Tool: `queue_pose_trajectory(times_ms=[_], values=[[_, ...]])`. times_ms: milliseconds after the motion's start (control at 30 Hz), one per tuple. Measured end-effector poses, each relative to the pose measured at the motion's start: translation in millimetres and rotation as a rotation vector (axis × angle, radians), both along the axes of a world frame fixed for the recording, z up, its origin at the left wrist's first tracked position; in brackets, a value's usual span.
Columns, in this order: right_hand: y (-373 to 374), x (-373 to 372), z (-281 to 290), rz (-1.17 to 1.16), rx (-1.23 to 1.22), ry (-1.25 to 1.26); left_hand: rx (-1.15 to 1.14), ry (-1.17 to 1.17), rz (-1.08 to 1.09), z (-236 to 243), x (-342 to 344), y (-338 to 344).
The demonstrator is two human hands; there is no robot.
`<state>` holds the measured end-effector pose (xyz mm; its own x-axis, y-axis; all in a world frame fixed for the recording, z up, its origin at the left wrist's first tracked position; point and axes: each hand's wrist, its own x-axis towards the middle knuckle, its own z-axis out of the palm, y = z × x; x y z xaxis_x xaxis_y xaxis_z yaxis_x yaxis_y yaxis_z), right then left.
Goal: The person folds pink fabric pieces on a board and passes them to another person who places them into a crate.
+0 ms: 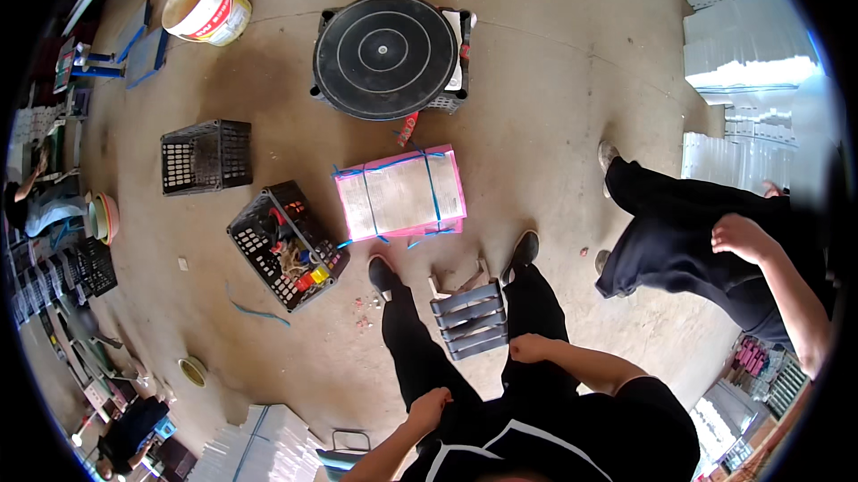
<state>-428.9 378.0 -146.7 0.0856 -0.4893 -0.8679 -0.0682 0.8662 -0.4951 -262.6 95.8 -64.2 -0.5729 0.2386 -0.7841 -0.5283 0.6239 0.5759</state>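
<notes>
My left hand (432,406) is closed at my left thigh, and my right hand (527,348) is curled against my right thigh; whether either grips the dark trouser cloth is hidden. Between my legs, just in front of me, stands a low folding stool (469,319) with dark straps. Beyond my feet lies a pink-edged flat bundle (398,192) tied with blue cord. At its left a black crate (255,232) holds tools and mixed small items. Farther forward, a black round turntable (384,71) rests on a crate.
A black crate (201,174) and a white bucket (201,13) stand front-left. A person (679,250) in dark clothes is close on my right, before stacked white sheets (737,35). Other people (134,433) are at the left edge. Another sheet stack (237,451) lies behind me.
</notes>
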Motion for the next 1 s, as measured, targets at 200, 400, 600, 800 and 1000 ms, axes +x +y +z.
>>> queue_pose_trajectory(times_ms=[200, 400, 600, 800, 1000], values=[[-14.4, 1.8, -249.2, -0.458, 0.474, 0.113, -0.472, 0.348, 0.002, -126.8, -64.4, -54.7], [27.6, 65.4, -364.8, -0.865, 0.584, 0.186, -0.466, 0.351, 0.056, -165.4, -94.0, -87.3], [-43.7, 10.4, -353.7, -0.534, -0.017, 0.154, -0.442, 0.396, 0.115, -175.1, -116.7, -98.2], [-169.9, 30.2, -325.2, 0.207, 0.061, 0.23, -0.452, 0.489, 0.131, -181.6, -116.7, -118.1], [-178.2, 67.1, -339.6, 0.208, 0.041, 0.087, -0.512, 0.656, 0.111, -183.6, -119.0, -141.0]])
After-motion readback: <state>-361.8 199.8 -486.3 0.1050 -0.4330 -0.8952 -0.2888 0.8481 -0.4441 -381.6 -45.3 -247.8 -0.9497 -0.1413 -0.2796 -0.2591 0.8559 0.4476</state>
